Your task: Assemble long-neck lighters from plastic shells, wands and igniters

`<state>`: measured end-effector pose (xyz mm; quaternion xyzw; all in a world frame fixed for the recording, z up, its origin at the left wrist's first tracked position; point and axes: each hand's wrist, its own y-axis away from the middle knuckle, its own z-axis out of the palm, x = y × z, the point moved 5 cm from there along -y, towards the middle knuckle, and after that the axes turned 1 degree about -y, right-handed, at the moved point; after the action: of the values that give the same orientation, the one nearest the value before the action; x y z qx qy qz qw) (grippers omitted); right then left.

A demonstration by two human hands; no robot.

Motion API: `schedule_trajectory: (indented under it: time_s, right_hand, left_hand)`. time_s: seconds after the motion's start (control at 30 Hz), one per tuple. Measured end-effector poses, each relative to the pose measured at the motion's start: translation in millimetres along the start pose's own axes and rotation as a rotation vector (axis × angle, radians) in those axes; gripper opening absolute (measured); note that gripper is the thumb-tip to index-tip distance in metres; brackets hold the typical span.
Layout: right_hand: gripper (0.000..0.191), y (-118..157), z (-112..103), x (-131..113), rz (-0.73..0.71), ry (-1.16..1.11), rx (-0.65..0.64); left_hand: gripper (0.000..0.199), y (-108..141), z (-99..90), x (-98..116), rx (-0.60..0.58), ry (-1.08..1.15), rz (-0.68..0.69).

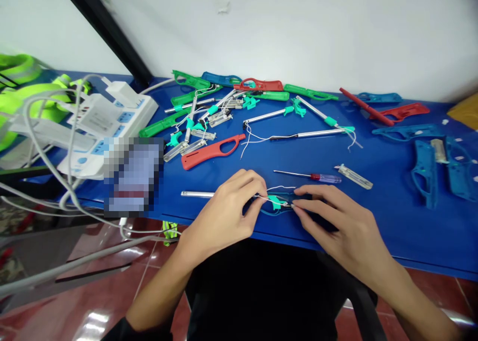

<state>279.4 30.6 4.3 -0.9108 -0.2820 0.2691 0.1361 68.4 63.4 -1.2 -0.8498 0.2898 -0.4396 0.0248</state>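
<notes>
My left hand (pixel 239 204) is closed, thumb and forefinger pinched on a thin white wire (pixel 282 187) of a lighter being handled at the table's front edge. From under that hand a metal lighter tube (pixel 196 194) sticks out to the left. Between my hands lies a blue lighter handle shell (pixel 271 212) with a turquoise trigger (pixel 275 202) in it. My right hand (pixel 339 216) has its thumb and fingertips closed on the right part of this shell, beside a small black piece. Its palm side is hidden.
Behind my hands lie a screwdriver (pixel 321 177) and a clear fuel tank (pixel 354 176). Farther back are lighter tubes (pixel 269 116) with wires, a red shell (pixel 212 152) and green shells (pixel 160 124). Blue shells (pixel 425 171) lie right; a phone (pixel 136 176) and power strip (pixel 112 132) left.
</notes>
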Motion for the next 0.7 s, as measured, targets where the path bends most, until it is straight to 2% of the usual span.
schedule_trajectory:
  time_s: [0.17,0.33,0.53,0.7]
  right_hand:
    - [0.015,4.2,1.7,-3.2,-0.045,0.136,-0.021]
    - [0.024,8.3,3.7,-3.2,-0.063,0.152,-0.027]
    - [0.02,6.5,4.9,-7.2,-0.102,0.203,-0.054]
    - [0.017,5.1,4.4,-6.0,-0.066,0.167,-0.02]
  left_hand:
    - [0.01,0.2,0.7,-0.5,-0.002,-0.021,0.01]
    - [0.007,-0.1,0.1,-1.5,-0.003,-0.001,0.003]
    - [0.013,-0.9,-1.6,-1.9,0.001,0.044,0.014]
    - [0.01,2.5,-1.5,0.9,0.005,-0.048,0.098]
